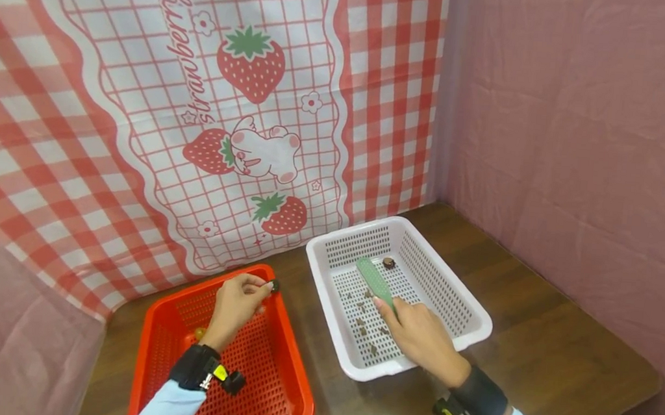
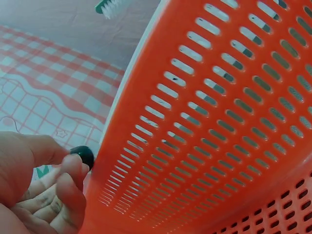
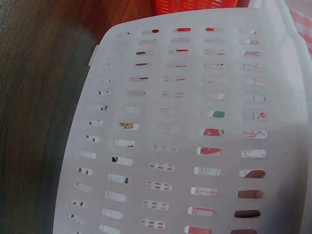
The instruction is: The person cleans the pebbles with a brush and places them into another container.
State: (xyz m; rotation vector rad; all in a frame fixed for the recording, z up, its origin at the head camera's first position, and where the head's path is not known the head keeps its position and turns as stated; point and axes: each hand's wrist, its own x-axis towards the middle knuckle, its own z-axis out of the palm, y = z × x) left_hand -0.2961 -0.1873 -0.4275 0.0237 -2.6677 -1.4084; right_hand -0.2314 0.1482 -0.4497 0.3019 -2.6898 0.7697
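Note:
My left hand (image 1: pixel 237 304) pinches a small dark, glossy, rounded piece (image 2: pixel 84 155) between thumb and fingertips, over the right side of the red slotted basket (image 1: pixel 293 335). Its exact kind is unclear. My right hand (image 1: pixel 425 335) grips the handle of a green brush (image 1: pixel 375 281) above the white slotted basket (image 1: pixel 329 324). White bristles (image 2: pixel 114 9) show under the brush in the left wrist view. Several brown scraps (image 1: pixel 361 327) and a small brown roundish piece (image 1: pixel 389 263) lie in the white basket. The right wrist view is mostly filled by that basket's wall (image 3: pixel 146 112).
A small yellowish thing (image 1: pixel 199 333), partly hidden by the left wrist, lies in the red basket. Both baskets stand on a brown wooden table (image 1: pixel 544 354). A strawberry-print cloth (image 1: pixel 250 64) hangs behind, with a pink cloth (image 1: pixel 577 155) at the right.

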